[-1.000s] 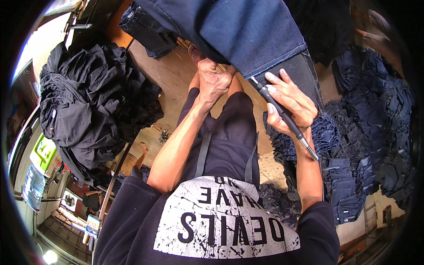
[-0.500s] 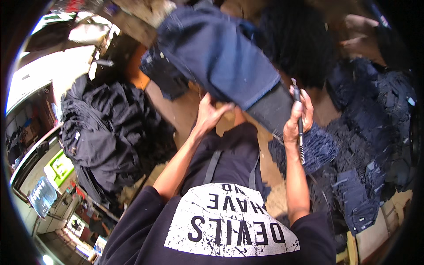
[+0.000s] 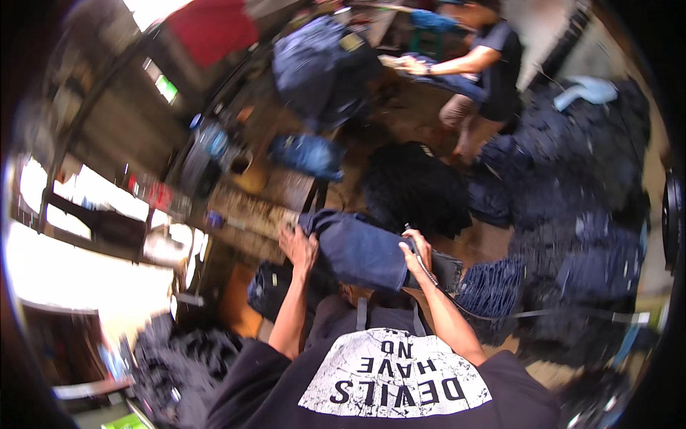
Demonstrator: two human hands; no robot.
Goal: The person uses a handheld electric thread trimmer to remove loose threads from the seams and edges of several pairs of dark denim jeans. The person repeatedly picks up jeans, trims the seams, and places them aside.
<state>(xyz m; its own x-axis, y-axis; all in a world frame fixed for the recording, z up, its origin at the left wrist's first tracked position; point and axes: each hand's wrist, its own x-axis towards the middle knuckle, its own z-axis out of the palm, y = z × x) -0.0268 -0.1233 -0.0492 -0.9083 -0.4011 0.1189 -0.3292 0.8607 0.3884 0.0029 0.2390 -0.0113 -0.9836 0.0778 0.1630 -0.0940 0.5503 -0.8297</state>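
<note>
Dark blue denim trousers [image 3: 361, 252] lie in front of me over a flat dark board [image 3: 449, 270], whose end sticks out at the right. My left hand [image 3: 299, 247] grips the cloth at the far-left end, fingers bent over its edge. At the right end of the denim, my right hand [image 3: 420, 256] is closed round a slim black pen-shaped handpiece [image 3: 410, 233], its tip pointing up and away from me. A thin cord [image 3: 500, 314] runs from it past my forearm to the right.
A dark garment heap [image 3: 414, 189] lies beyond the board, and large denim piles [image 3: 572, 193] fill the right. A wooden bench [image 3: 246, 222] stands left, with folded jeans [image 3: 307, 156] farther off. Another person [image 3: 493, 68] handles denim at the back. Black cloth [image 3: 186, 365] is heaped lower left.
The view has swung up and left, bringing the other person and bench into sight. My left hand has moved from below the denim to its left end; the denim now lies more level.
</note>
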